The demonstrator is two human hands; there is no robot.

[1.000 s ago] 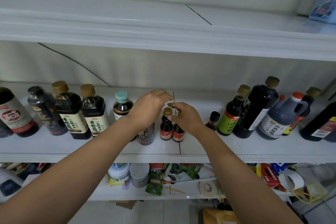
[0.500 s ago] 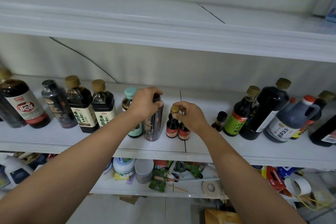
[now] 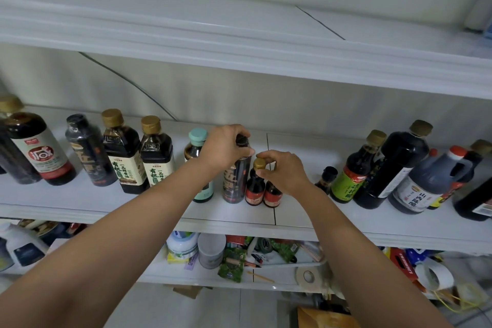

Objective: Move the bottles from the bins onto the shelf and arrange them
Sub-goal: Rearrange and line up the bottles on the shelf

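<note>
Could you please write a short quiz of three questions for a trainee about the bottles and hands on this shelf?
1. True or false: the left hand grips the top of the tall dark bottle.
2. What colour is the cap of the small bottle that the right hand touches?
3. The teal-capped bottle stands: A) on the person's left of the tall dark bottle, B) on the shelf below, C) lying down.

Key: 1 true; 2 gold; 3 A.

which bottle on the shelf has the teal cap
The bottle with the teal cap stands just left of the left hand, partly hidden by that forearm. Its neighbours on the shelf wear gold, black or red caps.
</note>
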